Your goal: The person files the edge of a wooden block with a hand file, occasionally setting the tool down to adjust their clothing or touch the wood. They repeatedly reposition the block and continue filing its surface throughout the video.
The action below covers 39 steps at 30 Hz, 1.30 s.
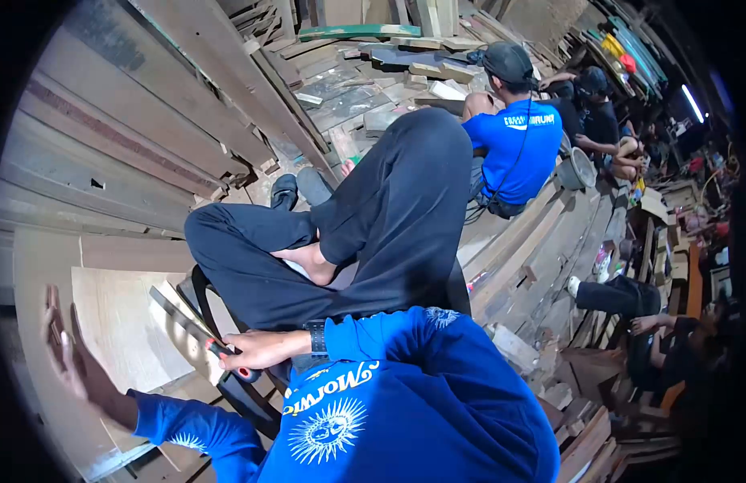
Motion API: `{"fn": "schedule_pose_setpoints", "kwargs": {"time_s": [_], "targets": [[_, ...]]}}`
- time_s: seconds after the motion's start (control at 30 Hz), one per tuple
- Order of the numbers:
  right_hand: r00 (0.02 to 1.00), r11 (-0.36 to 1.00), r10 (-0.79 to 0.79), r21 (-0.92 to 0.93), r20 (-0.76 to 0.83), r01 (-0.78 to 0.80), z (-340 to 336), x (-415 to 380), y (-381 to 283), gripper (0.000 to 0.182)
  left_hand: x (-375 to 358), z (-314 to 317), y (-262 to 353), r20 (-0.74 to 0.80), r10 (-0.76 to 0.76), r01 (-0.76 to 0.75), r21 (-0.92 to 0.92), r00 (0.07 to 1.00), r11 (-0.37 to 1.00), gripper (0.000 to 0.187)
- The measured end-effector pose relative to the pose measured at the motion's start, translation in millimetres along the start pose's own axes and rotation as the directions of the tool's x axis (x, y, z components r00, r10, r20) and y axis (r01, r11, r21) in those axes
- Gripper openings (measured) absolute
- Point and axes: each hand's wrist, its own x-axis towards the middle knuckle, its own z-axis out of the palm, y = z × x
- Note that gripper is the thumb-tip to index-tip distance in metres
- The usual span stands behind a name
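Note:
At the far left, my left hand (67, 354) is raised with its fingers stretched out, slightly blurred, beside pale boards. It holds nothing. My right hand (264, 349), with a dark watch on the wrist, is closed around the red and black handle (242, 373) of a tool. A long, narrow dark strip (179, 315), perhaps its blade, slants up and left over a light board (127, 318). Whether strip and handle are joined is unclear. My bent legs (389, 201) in dark trousers are above my hands in view, with one bare foot showing.
Tall planks (115, 105) lean at the upper left. Wood offcuts (437, 72) litter the floor beyond my knees. A person in a blue shirt (522, 145) sits nearby, beside a grey bucket (578, 169). Other people sit farther right; one in dark trousers (618, 297) is at the right.

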Motion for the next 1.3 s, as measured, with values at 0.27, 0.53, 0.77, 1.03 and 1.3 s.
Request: {"fn": "schedule_pose_setpoints", "kwargs": {"time_s": [0.27, 0.53, 0.77, 1.03, 1.3], "targets": [[0.999, 0.997, 0.046, 0.065, 0.026, -0.048, 0, -3, -4, 0.057, -65, -19, -181, -0.077, -0.79, 0.792, -0.011, 0.608, 0.61, 0.065], [0.994, 0.984, 0.101, -0.15, 0.029, -0.096, -3, -11, -15, 0.062, -84, 33, -160, -0.097, -0.886, 0.89, 0.097, 0.453, 0.445, 0.06], [0.98, 0.974, 0.193, -0.129, 0.05, -0.186, -2, -17, -43, 0.068, -90, 61, -162, 0.055, -0.898, 0.882, 0.17, 0.438, 0.44, 0.067], [0.996, 0.989, -0.018, -0.146, -0.086, 0.005, 1, -23, -35, 0.049, -104, 68, -181, 0.017, -0.794, 0.789, 0.102, 0.608, 0.606, 0.068], [0.992, 0.972, 0.027, -0.23, -0.121, -0.055, -31, -47, -33, 0.036, -93, 62, -173, 0.025, -0.888, 0.834, 0.33, 0.46, 0.442, 0.063]]}}
